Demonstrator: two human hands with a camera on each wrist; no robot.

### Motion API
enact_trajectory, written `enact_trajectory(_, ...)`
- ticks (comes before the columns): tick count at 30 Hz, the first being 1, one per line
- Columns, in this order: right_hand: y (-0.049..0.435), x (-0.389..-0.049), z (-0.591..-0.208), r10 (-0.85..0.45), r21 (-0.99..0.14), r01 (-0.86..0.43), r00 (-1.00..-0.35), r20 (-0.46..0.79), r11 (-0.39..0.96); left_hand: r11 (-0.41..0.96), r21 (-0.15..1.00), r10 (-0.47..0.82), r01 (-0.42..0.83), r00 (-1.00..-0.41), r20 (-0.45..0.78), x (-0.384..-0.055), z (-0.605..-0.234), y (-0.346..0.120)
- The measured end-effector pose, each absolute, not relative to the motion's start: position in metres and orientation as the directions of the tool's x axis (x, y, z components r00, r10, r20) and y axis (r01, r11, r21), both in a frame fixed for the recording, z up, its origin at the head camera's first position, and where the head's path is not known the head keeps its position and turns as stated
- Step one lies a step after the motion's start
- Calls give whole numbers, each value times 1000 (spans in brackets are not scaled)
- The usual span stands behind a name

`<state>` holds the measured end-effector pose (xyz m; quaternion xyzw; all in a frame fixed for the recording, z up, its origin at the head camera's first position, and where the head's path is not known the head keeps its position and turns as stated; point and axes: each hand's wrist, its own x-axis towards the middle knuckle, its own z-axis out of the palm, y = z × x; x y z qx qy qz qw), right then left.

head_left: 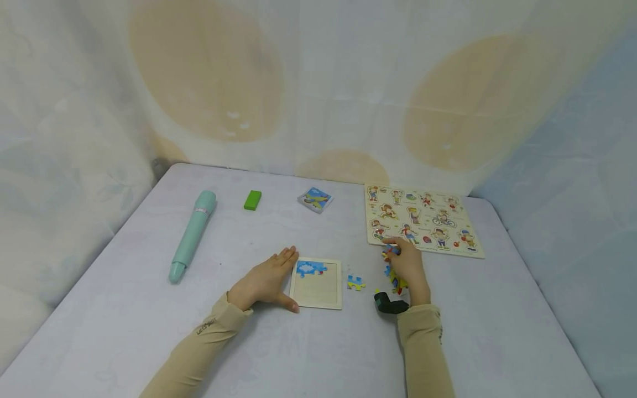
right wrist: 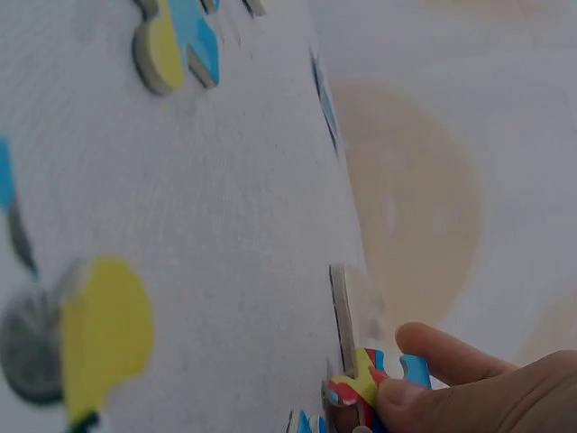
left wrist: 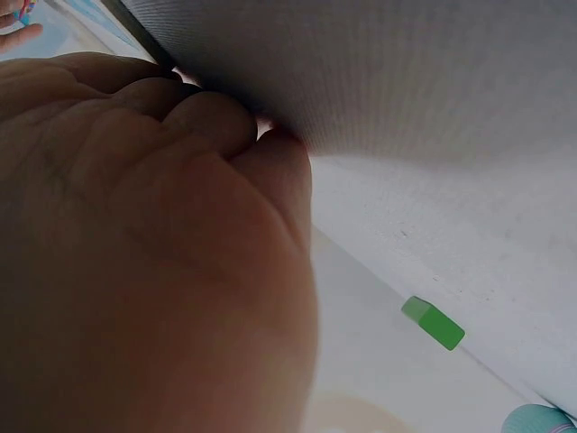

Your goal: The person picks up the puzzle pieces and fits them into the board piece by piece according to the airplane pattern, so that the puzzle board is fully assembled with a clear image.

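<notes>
A square wooden puzzle tray point(head_left: 318, 293) lies flat, with joined blue puzzle pieces point(head_left: 308, 267) in its upper left corner. Against the tray's left edge rests my left hand point(head_left: 264, 282), fingers extended and thumb spread toward the lower edge. My right hand point(head_left: 410, 266) pinches a multicoloured puzzle piece point(right wrist: 365, 383) between thumb and index finger, low over the table near the picture board. Under and beside this hand are more loose pieces point(head_left: 396, 283), partly hidden by it. One blue and yellow piece point(head_left: 355, 283) lies alone just right of the tray.
Behind the right hand lies a wooden picture board point(head_left: 423, 221) with small figures. A small picture packet point(head_left: 316, 199) and a green block point(head_left: 252, 200) are toward the back. At the left lies a mint-green tube point(head_left: 191, 237). A dark angled device point(head_left: 388, 304) sits at my right cuff.
</notes>
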<state>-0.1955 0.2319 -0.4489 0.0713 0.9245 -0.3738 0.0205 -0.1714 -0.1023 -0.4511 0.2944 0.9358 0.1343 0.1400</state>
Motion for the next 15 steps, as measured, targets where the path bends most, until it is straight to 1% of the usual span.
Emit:
enact_trajectory(5, 224, -195, -447, 36, -749, 96, -995, -96, 656, 788, 333, 591, 517, -787, -177, -171, -451, -102)
enact_trajectory(13, 208, -198, -447, -138, -783, -8, -985, -100, 622, 790, 326, 591, 519, -787, -178, -171, -450, -102)
enact_trajectory(15, 203, -198, -448, -164, -804, -5, -980, -116, 595, 790, 328, 590, 518, -787, -179, -171, -450, -102)
